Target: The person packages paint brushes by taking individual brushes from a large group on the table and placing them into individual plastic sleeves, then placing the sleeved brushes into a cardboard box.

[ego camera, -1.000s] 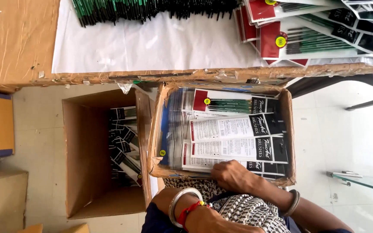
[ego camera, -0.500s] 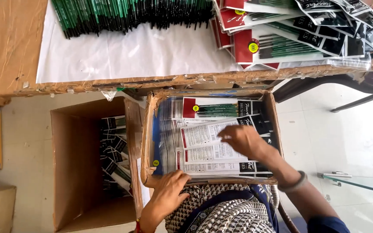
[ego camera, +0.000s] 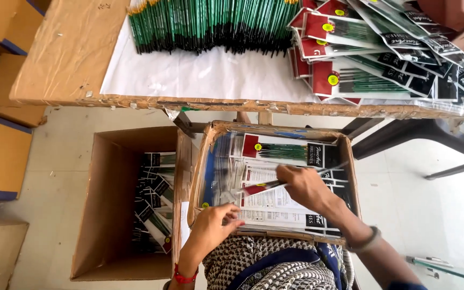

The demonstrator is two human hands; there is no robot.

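Cardboard made up most of the scene: a shallow, ragged-edged carton (ego camera: 206, 161) sat on the person's lap, lined with flat, glossy plastic packets of brushes (ego camera: 283, 153) with red, black and white printed cards. The right hand (ego camera: 304, 187) hovered over the carton's middle, its fingers (ego camera: 284, 174) pinched together on one thin packet (ego camera: 259, 188) whose red end pointed toward 9 o'clock, lifted slightly above the stack. The left hand (ego camera: 213, 225) rested at the carton's 6 o'clock edge, fingers curled down onto the nearest packets; whether it gripped one or merely pressed on them was hard to tell.

At 9 o'clock of the carton a deeper brown box (ego camera: 108, 215) stood on the pale tiled floor (ego camera: 49, 161), holding more packets on end, its lower part in shadow. At 12 o'clock a paper-wrapped surface (ego camera: 65, 59) carried a white sheet (ego camera: 205, 75), a dense row of green-handled brushes (ego camera: 210, 24) cut off by the top edge, and a fanned heap of filled packets (ego camera: 382, 59) running out at 2 o'clock. Patterned cloth (ego camera: 253, 263) covered the lap, and the right forearm left the frame at 5 o'clock.
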